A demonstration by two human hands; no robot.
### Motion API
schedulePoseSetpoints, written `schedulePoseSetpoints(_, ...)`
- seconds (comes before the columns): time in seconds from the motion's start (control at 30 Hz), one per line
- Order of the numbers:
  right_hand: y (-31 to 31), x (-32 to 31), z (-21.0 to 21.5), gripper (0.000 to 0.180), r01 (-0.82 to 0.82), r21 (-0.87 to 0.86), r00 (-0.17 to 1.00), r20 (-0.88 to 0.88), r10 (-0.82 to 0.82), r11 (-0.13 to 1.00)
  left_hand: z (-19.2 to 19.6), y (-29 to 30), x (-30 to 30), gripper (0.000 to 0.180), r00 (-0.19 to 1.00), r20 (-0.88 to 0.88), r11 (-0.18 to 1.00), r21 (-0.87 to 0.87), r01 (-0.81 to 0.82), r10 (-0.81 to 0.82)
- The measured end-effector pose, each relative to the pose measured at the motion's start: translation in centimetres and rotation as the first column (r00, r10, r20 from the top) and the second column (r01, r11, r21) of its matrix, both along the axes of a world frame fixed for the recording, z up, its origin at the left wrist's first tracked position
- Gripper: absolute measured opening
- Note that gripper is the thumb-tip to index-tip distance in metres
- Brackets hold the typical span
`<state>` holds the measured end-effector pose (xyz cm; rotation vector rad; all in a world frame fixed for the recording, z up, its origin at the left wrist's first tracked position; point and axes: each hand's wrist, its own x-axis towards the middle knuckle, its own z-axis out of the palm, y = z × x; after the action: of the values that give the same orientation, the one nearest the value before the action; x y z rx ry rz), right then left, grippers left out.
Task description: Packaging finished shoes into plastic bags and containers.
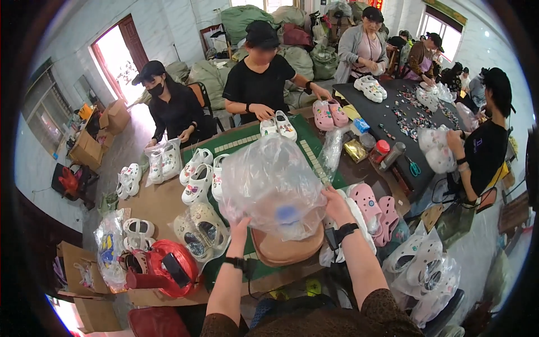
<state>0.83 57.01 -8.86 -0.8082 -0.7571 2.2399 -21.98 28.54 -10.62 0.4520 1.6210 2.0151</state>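
Observation:
Both of my hands grip a large, crumpled clear plastic bag (pixel 269 180) above the green table mat. My left hand (pixel 240 223) closes on its lower left side, and my right hand (pixel 338 205) on its right side. A blue patch shows through the bag's lower part; what else it holds, if anything, I cannot make out. Under it lies a tan, rounded, cushion-like thing (pixel 283 255). White clogs with charms (pixel 197 185) stand left of the bag, and cream clogs in clear plastic (pixel 200 230) are nearest my left hand. Pink clogs (pixel 366 203) lie right of my right hand.
A red plastic roll (pixel 178 261) with a phone (pixel 176 268) on it sits front left. Bagged clogs (pixel 424 264) are at the right. Across the table, a person (pixel 259 78) handles clogs. Jars (pixel 379 150) and scissors (pixel 414 167) lie right, near a dark table (pixel 404 135).

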Motion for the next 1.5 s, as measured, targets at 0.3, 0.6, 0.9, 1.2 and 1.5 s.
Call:
schedulePoseSetpoints(0.3, 1.3, -2.4, -4.2, 0.073, -0.219, 0.520, 0.553, 0.764, -0.334, 0.826, 0.9, 1.9, -1.5, 0.063, 0.362, -0.929, 0.777, -0.286, -0.561, -0.080)
schedulePoseSetpoints(0.6, -2.4, 0.6, -1.1, 0.078, -0.246, 0.453, 0.706, 0.689, -0.161, 0.857, 4.3, -3.7, 15.9, 0.031, 0.906, 0.195, 0.920, -0.192, -0.341, 0.376)
schedulePoseSetpoints(0.9, -14.0, 7.1, 2.5, 0.061, -0.478, 0.610, 0.593, 0.755, -0.279, 0.632, 3.1, -6.6, 20.8, 0.047, 0.904, 0.235, 0.703, -0.570, 0.425, -0.357)
schedulePoseSetpoints(1.2, -13.6, 8.0, -2.0, 0.049, -0.529, 0.697, 0.398, 0.708, -0.584, 0.485, -4.2, -15.9, 7.1, 0.040, 0.987, -0.123, 0.859, -0.491, -0.148, 0.100)
schedulePoseSetpoints(1.5, -14.3, 7.5, -6.5, 0.044, -0.155, 0.633, 0.820, 0.510, -0.258, 0.759, -8.5, -8.2, 5.5, 0.040, 0.793, 0.599, 0.992, 0.123, 0.042, -0.108)
